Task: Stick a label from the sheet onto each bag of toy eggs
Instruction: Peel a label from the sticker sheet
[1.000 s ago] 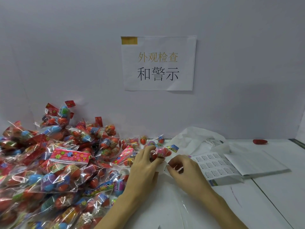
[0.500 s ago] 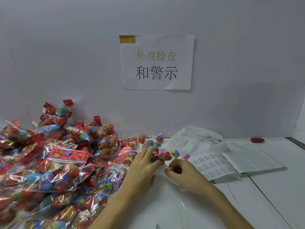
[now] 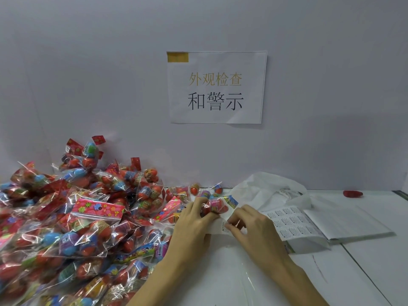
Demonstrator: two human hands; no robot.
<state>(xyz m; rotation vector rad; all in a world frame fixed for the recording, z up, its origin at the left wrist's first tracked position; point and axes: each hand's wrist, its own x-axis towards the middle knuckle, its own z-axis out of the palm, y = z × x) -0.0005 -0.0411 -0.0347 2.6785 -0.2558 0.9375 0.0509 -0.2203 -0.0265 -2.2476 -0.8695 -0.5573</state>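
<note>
Head cam: L hand [image 3: 194,219] grips egg bag [image 3: 215,206] w/ label [image 3: 218,227] just below it, R hand [image 3: 249,226] pinching label's right end.

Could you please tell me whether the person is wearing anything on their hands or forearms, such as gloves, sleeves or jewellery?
Nothing is worn. The left hand and right hand are bare, with no gloves and no rings visible on the fingers. Both forearms are bare down to the frame's bottom edge: no sleeves, watch or bracelet in view.

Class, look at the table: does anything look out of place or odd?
A small red object lies alone by the wall at far right, apart from the heap of egg bags on the left. What it is cannot be told.
</note>
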